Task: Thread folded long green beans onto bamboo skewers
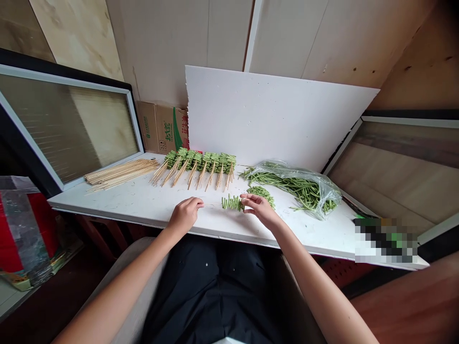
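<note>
My left hand point(185, 213) is closed in a pinch around the bare end of a thin bamboo skewer point(213, 206). Short cut pieces of green bean point(231, 203) are threaded side by side along the skewer's right part. At that end my right hand point(263, 210) has thumb and fingertips closed on a bean piece, partly hidden by the fingers. Just behind the right hand lies a small pile of cut bean pieces point(261, 192), partly covered by it. The skewer is held level, low above the white table point(215, 224).
Finished bean skewers point(201, 162) are stacked at the back, sticks facing me. Left of them lies a bundle of bare bamboo skewers point(120, 173). A clear plastic bag point(322, 191) of long green beans point(287, 184) sits at the right. Behind stand a cardboard box point(163, 126) and a white board point(268, 114).
</note>
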Motion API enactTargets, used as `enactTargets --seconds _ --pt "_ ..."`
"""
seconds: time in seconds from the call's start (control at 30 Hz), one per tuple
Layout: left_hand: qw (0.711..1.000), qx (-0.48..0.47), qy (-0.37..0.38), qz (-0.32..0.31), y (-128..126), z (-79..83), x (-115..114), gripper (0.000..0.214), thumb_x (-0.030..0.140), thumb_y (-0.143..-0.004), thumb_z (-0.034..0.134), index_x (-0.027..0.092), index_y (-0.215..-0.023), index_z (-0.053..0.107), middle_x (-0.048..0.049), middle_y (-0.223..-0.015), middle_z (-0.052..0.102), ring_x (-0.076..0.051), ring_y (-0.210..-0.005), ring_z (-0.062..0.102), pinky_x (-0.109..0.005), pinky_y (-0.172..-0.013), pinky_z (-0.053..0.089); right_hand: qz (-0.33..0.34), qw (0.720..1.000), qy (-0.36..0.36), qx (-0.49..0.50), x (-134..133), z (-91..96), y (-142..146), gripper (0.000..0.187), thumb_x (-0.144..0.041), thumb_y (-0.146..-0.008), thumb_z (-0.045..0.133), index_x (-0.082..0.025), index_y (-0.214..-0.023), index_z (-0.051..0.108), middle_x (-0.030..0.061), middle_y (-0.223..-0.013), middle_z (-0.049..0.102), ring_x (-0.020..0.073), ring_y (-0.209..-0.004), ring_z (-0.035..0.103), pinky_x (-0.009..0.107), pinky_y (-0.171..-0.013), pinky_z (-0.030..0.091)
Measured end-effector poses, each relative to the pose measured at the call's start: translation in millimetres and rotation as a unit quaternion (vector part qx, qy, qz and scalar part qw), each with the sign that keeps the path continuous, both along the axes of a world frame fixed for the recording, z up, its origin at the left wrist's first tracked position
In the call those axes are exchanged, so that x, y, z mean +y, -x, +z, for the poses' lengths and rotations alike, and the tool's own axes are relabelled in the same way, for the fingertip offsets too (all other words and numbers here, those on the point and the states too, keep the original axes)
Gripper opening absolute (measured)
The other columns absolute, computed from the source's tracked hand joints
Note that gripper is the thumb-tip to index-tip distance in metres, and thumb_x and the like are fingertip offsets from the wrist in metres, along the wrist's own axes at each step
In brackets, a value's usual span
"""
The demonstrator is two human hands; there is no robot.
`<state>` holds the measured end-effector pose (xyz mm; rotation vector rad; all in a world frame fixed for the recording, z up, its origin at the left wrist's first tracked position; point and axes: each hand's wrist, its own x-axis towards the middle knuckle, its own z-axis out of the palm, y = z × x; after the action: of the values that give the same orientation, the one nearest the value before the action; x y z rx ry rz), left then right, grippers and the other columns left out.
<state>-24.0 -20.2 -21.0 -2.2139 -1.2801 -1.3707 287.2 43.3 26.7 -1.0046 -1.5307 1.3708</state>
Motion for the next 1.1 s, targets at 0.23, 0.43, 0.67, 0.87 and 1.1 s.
enactTargets --seconds 0.23,0.43,0.67,0.87,1.1 --pt "0.998 0.034 -0.044 -0.010 -8 6.4 -4 0.038 -0.012 -0.082 0.044 0.019 -0.091 0.063 -0.0031 -0.083 0.074 -0.020 -0.079 0.073 -0.032 -0.074 0.057 0.086 0.972 -0.132 -0.176 -21 28.1 5 0.042 -0.056 -0.077 0.085 -0.022 -0.101 0.083 0.0119 -0.119 0.078 0.0318 -0.112 0.072 0.045 -0.099 0.056" --pt "0.996 0.063 -0.052 -0.019 -17 14.1 -11 0.038 -0.012 -0.079 0.044 0.020 -0.088 0.064 -0.0027 -0.082 0.074 -0.020 -0.076 0.071 -0.033 -0.073 0.053 0.070 0.943 -0.238 -0.222 -38 32.8 22 0.036 -0.051 -0.080 0.084 -0.022 -0.102 0.084 0.0101 -0.098 0.080 0.0299 -0.096 0.075 0.041 -0.084 0.060" --pt "0.995 0.077 -0.057 -0.027 -23 22.1 -18 0.038 -0.010 -0.084 0.042 0.019 -0.088 0.066 -0.0038 -0.081 0.074 -0.019 -0.076 0.069 -0.033 -0.073 0.051 0.096 0.962 -0.183 -0.180 -33 26.6 23 0.029 -0.048 -0.078 0.086 -0.022 -0.090 0.085 0.0071 -0.083 0.080 0.0257 -0.082 0.075 0.043 -0.089 0.060" --pt "0.995 0.075 -0.063 -0.029 -24 23.4 -18 0.035 -0.009 -0.087 0.043 0.019 -0.088 0.065 -0.0039 -0.081 0.074 -0.019 -0.075 0.070 -0.033 -0.071 0.050 0.093 0.964 -0.171 -0.179 -30 24.4 19 0.032 -0.049 -0.078 0.086 -0.021 -0.093 0.084 0.0089 -0.091 0.081 0.0273 -0.087 0.077 0.045 -0.092 0.060" --pt "0.994 0.087 -0.052 -0.041 -24 22.1 -15 0.036 -0.010 -0.085 0.045 0.019 -0.091 0.065 -0.0033 -0.082 0.074 -0.019 -0.074 0.069 -0.031 -0.070 0.051 0.084 0.959 -0.199 -0.186 -31 28.1 19 0.033 -0.051 -0.078 0.085 -0.021 -0.092 0.083 0.0096 -0.090 0.081 0.0287 -0.086 0.076 0.047 -0.090 0.060"
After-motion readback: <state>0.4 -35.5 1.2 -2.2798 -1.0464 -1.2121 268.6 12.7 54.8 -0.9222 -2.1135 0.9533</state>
